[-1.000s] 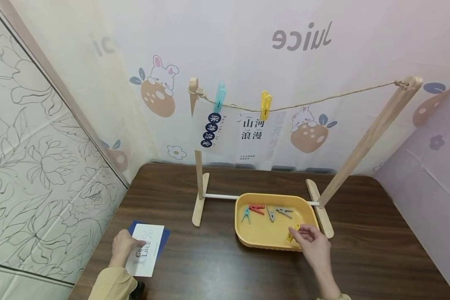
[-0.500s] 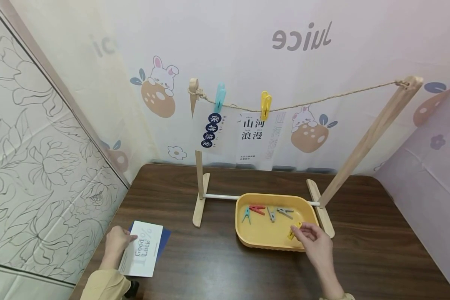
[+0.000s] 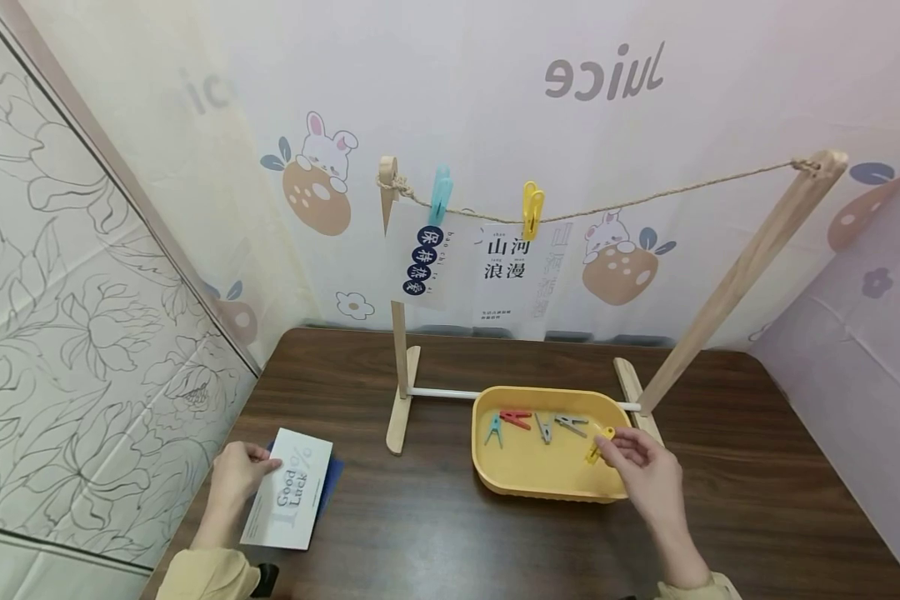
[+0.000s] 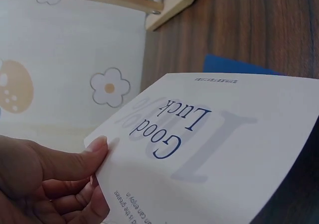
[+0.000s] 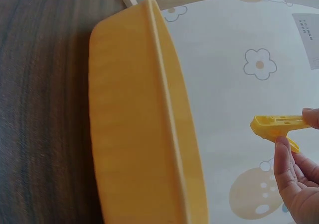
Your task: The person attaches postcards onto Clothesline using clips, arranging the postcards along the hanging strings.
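Observation:
My left hand point(image 3: 234, 477) pinches the left edge of a white "Good Luck" card point(image 3: 288, 492), thumb on top. In the left wrist view that card point(image 4: 219, 129) is tilted up, and a blue card point(image 4: 234, 64) lies beneath it on the table. Over the right end of the yellow basket point(image 3: 540, 492), my right hand point(image 3: 645, 471) pinches a yellow clothespin point(image 3: 594, 450) between thumb and fingers. The right wrist view shows this clothespin point(image 5: 279, 124) close up, beyond the basket's wall. Several clothespins, including a red one point(image 3: 516, 418) and a teal one point(image 3: 493, 430), lie inside the basket.
A wooden stand with a twine line point(image 3: 645, 202) rises behind the basket. Two printed cards hang from it, one under a blue clothespin point(image 3: 440, 196), another under a yellow clothespin point(image 3: 532, 210). The right post point(image 3: 742, 283) leans outward. Patterned curtains surround the table.
My left hand has shifted from resting on the white card to pinching its edge and lifting it off the blue one. The right hand with the yellow clothespin has moved slightly right and up.

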{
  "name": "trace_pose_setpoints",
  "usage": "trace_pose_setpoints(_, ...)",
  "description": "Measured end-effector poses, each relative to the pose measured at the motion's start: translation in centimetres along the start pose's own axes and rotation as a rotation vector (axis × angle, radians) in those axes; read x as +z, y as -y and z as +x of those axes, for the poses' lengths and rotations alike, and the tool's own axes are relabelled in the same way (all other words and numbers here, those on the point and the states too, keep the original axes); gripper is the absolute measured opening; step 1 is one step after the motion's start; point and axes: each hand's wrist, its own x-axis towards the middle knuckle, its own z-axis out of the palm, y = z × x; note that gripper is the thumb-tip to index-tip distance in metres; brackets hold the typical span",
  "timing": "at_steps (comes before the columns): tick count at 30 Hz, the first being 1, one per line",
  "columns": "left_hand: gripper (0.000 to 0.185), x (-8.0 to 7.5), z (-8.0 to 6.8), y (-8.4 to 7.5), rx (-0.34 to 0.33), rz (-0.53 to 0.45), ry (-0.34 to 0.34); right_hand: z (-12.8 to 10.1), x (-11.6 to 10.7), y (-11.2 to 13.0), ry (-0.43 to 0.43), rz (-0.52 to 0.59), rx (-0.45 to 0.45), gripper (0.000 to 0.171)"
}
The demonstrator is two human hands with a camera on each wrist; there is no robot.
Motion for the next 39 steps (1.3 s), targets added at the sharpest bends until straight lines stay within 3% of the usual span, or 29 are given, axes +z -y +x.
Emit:
trace_pose_setpoints(3,0.014,0.0,-0.5,-0.8,0.053,-0.02,-0.038,0.4,-0.5,0.6,0.024,-0.001,-0.035,0.032)
trace_pose_setpoints(7,0.013,0.4,-1.3,-1.9,0.104,-0.063,-0.075,-0.5,-2.1,8.2,0.093,0.083,-0.057,0.028)
trace_pose_setpoints(9,0.012,0.7,-1.6,-2.4,0.123,-0.081,-0.088,-1.2,-2.9,13.2,0.114,0.102,-0.048,0.028)
trace_pose_setpoints(11,0.011,1.0,-2.0,-3.0,0.141,-0.097,-0.098,-1.6,-3.3,15.7,0.113,0.084,-0.073,0.026)
trace_pose_setpoints(13,0.011,1.4,-2.4,-3.6,0.164,-0.115,-0.111,-1.4,-3.7,15.8,0.12,0.148,-0.123,0.02)
trace_pose_setpoints(19,0.01,2.7,-3.5,-5.6,0.259,-0.174,-0.156,-1.0,-4.6,18.0,0.103,-0.003,-0.151,0.023)
trace_pose_setpoints(20,0.01,2.9,-3.7,-5.9,0.273,-0.184,-0.165,-1.1,-4.7,19.1,0.099,-0.074,-0.138,0.025)
trace_pose_setpoints(24,0.01,3.7,-4.5,-7.0,0.309,-0.219,-0.201,-0.8,-5.1,20.1,0.118,-0.113,-0.181,0.024)
trace_pose_setpoints(33,0.009,5.1,-6.2,-9.6,0.327,-0.355,-0.178,-0.1,-6.1,22.8,0.154,-0.173,-0.299,0.025)
trace_pose_setpoints(39,0.01,6.0,-7.0,-10.8,0.386,-0.449,-0.174,0.4,-7.3,24.8,0.15,-0.174,-0.409,0.025)
